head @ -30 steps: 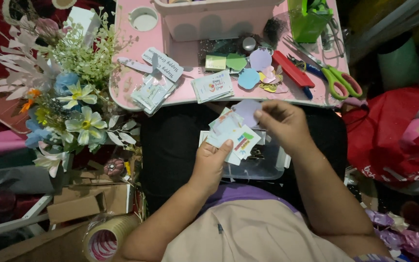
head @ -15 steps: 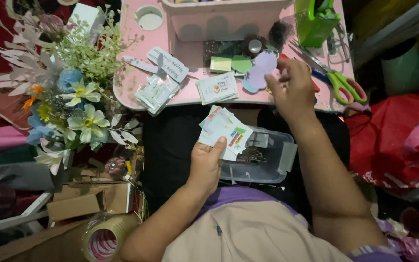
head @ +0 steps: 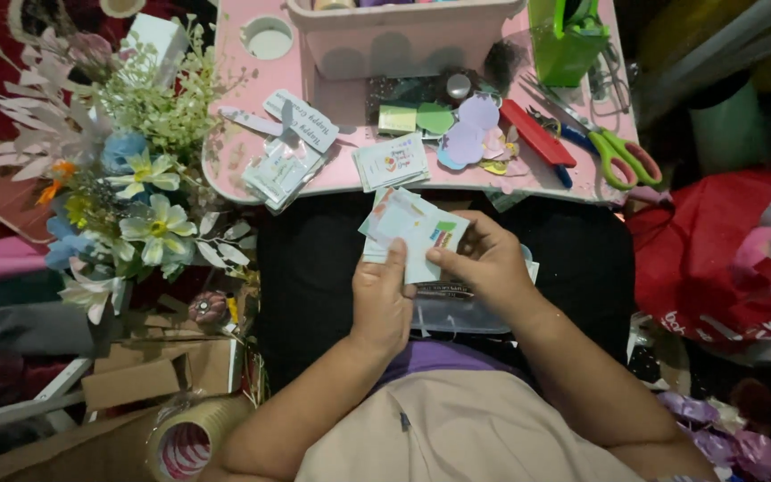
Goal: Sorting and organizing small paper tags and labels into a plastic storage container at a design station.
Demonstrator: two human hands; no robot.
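the person sits with a small pink table (head: 252, 174) pushed up against the knees and holds a fanned stack of small white cards (head: 410, 230) over the lap, just in front of the table's near edge. the left hand (head: 382, 295) is closed around the lower left of the stack, thumb pressed on the top card. the right hand (head: 485, 261) pinches the right side of the same stack, thumb on the face near a little green and orange print, fingers curled behind. so both hands are shut on the cards, none of them open.

under the hands a clear plastic box (head: 457, 311) rests on the dark lap. on the table lie another small pile of printed cards (head: 391, 164), clear sleeved tags (head: 283, 165), pastel paper cut-outs (head: 468, 138), a red cutter (head: 537, 134) and green-handled scissors (head: 622, 156). a bunch of artificial flowers (head: 131, 192) crowds the left side, and a roll of tape (head: 185, 437) sits low by the left elbow.

the risk, by judgement: the cards are loosely fanned and held only at their edges, so a slack pinch could let some slide off into the dark lap or down beside the box. an elbow swinging wide could also brush the flowers.
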